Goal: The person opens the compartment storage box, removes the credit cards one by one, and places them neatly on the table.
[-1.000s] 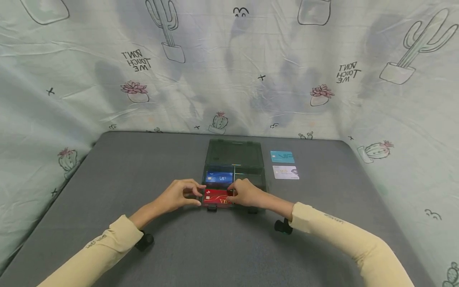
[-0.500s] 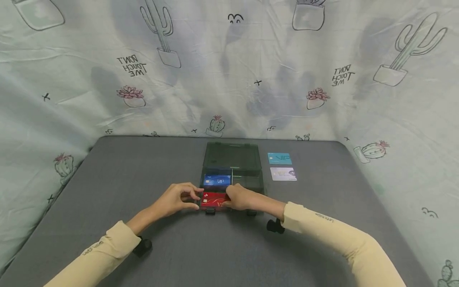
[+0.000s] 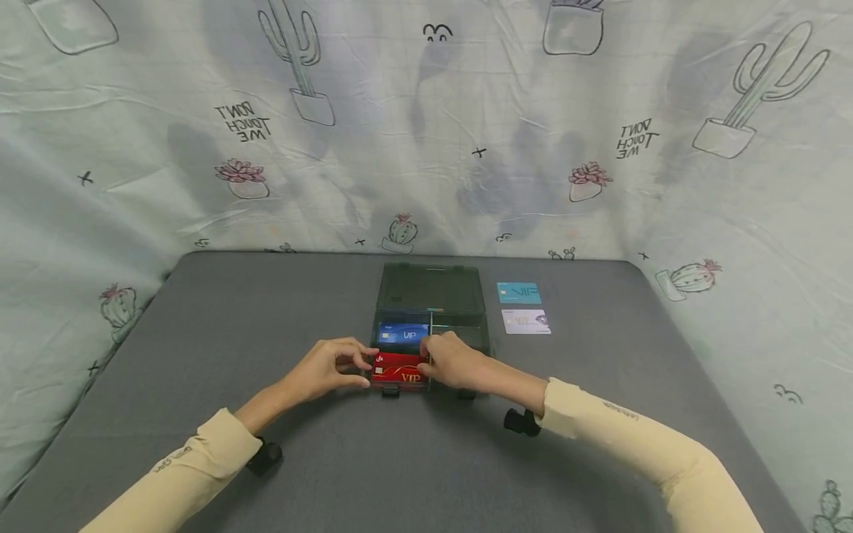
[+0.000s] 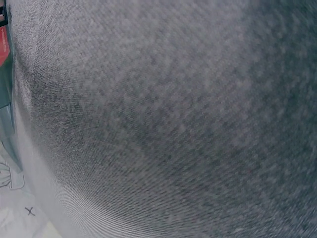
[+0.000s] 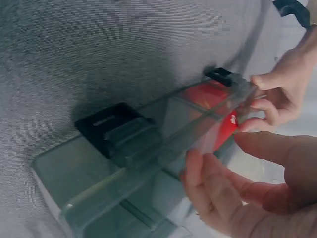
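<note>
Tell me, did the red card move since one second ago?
No. The red card lies in the same near-left compartment of the box, in front of the blue card.

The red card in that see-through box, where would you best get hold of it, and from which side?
Probably by its two short ends, from above. The red card lies flat in the near left compartment of the clear box, whose walls block any sideways approach. The left hand and right hand already sit at its opposite ends.

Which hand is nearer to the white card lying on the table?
Right. The right hand is at the red card's right end inside the box, below-left of the white card. The left hand is beyond the box's left side.
</note>
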